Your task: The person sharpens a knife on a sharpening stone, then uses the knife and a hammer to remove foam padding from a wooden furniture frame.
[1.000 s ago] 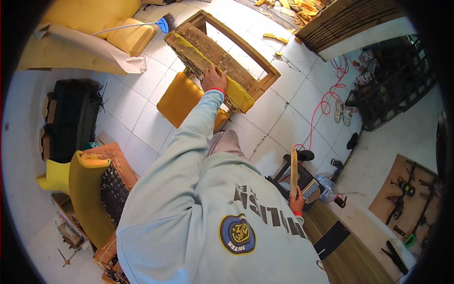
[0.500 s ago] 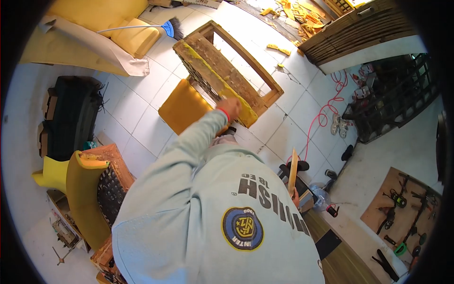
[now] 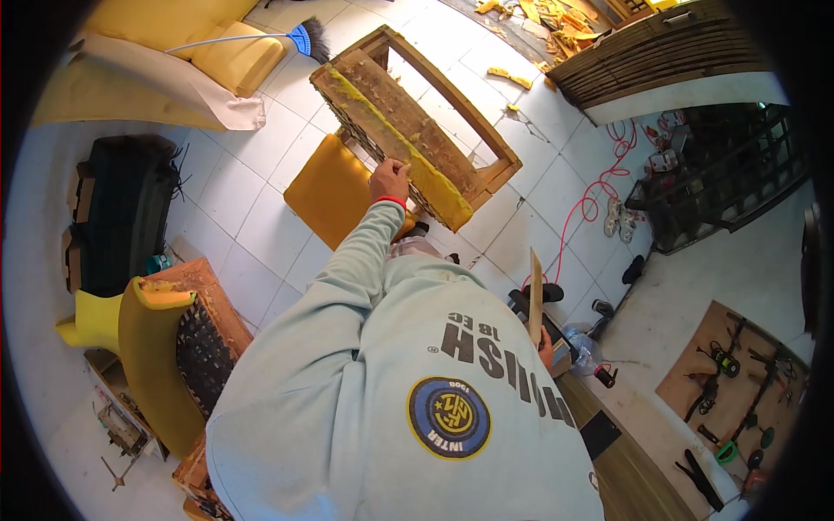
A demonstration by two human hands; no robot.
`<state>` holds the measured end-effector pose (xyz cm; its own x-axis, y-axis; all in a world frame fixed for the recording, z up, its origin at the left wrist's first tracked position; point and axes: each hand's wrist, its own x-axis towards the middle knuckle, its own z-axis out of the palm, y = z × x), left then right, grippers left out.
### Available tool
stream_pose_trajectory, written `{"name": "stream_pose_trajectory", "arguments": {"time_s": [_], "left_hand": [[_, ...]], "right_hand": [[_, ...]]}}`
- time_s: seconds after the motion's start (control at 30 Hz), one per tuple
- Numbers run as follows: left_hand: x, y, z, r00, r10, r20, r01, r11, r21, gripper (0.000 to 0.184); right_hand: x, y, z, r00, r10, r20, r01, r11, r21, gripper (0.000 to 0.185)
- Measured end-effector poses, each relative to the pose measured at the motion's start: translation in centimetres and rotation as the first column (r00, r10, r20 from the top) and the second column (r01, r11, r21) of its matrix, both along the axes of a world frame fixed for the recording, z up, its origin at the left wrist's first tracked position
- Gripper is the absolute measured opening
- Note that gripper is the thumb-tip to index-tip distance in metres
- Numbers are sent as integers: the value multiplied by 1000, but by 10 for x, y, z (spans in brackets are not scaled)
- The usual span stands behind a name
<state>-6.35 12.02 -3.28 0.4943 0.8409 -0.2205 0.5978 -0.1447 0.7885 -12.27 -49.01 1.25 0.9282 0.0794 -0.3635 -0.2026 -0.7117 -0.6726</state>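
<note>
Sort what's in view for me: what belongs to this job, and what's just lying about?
Apparently in the job:
- wooden frame with yellow foam edging, by your left hand
- wooden strip, in your right hand

Probably just lying about:
- broom
- footwear
- plastic bottle

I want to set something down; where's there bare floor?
Bare floor shows between the bulky dark item and the yellow seat, and between the wooden frame and the red hose. It is crowded around the right hand, beside the slat and bottle.
</note>
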Motion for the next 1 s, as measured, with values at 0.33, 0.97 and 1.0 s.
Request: {"name": "stream_pose_trajectory", "arguments": {"time_s": [0.33, 0.97, 1.0], "left_hand": [[-7, -72, 46, 758, -598, 263, 627, 778, -39, 30], [59, 218, -3, 968, 38, -249, 87, 877, 473, 49], [60, 219, -6, 979, 102, -177, 6, 852, 523, 37]], "right_hand": [[-16, 24, 41, 972, -204, -116, 210, 977, 46, 52], [-46, -27, 50, 995, -13, -96, -2, 988, -154, 57], [-46, -24, 54, 995, -28, -99, 12, 988, -153, 58]]}}
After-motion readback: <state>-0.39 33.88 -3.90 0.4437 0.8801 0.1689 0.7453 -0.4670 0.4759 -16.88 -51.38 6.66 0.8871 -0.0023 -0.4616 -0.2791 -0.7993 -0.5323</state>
